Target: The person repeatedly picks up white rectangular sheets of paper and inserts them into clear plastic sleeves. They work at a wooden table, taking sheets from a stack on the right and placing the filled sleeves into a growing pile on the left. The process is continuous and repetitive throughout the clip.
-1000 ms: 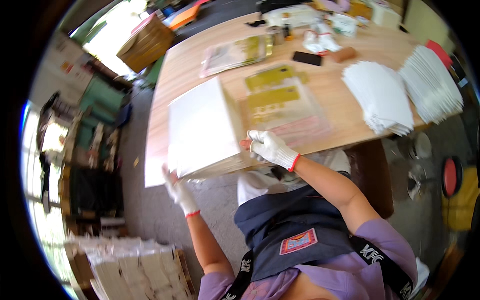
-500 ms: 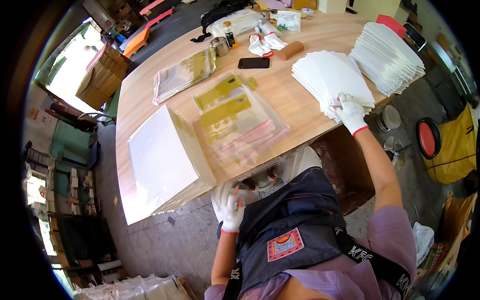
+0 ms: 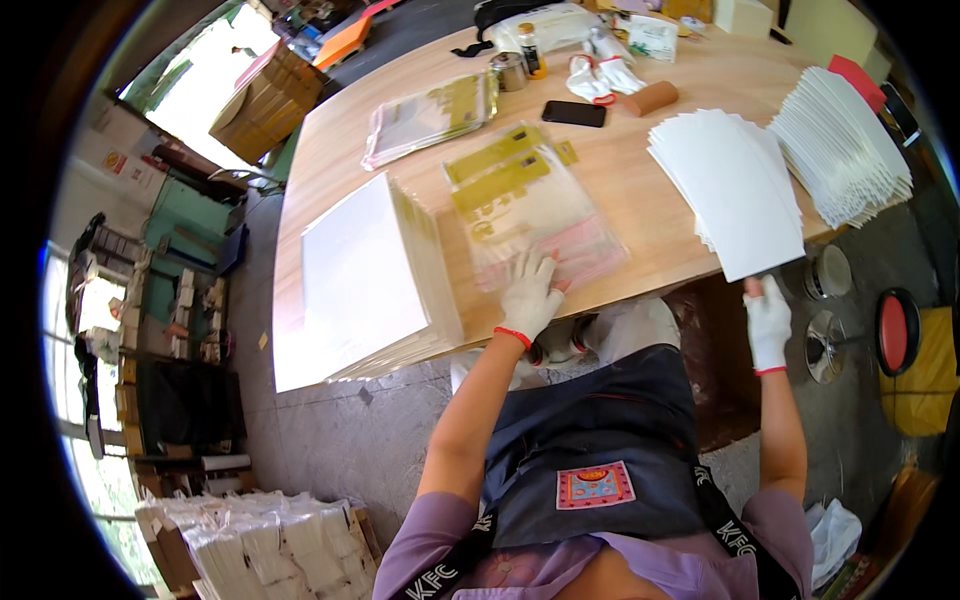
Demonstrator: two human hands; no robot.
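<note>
**Drew a white sheet (image 3: 745,205) partway off the fanned stack (image 3: 668,160) and laid the left hand (image 3: 530,293) on the clear bags (image 3: 515,205)**

Held the white sheet at right of centre in the frame, overlapping the fanned stack, with its lower edge out past the near rim of the counter (image 3: 645,215). Pinched that edge in the right hand (image 3: 768,328), seemingly with the thumb uppermost; could not make out the grip underneath. Half a second earlier, only rested that hand on the near corner of the fanned stack; since then, pulled back toward the lower right and brought apparently a single sheet along. Judged this a move from touching the stack to having one sheet in hand.

Set the left hand, with fingers spread, on the pink-edged near end of the clear bags, at the centre of the frame. Half a second earlier, held it off the counter, touching none of them. Could not tell how firmly pressed. Now had sheet and bags each under a hand, but left bare wood between the two.

Farther out, left untouched the big white pile (image 3: 365,270) at left of centre, the second bag pile (image 3: 430,118) above it, and the second sheet stack (image 3: 842,145) at upper right. Likewise left alone the black phone (image 3: 574,113), the brown roll (image 3: 651,98) and the spare gloves (image 3: 604,78) at upper centre, in the same arrangement as before.
</note>
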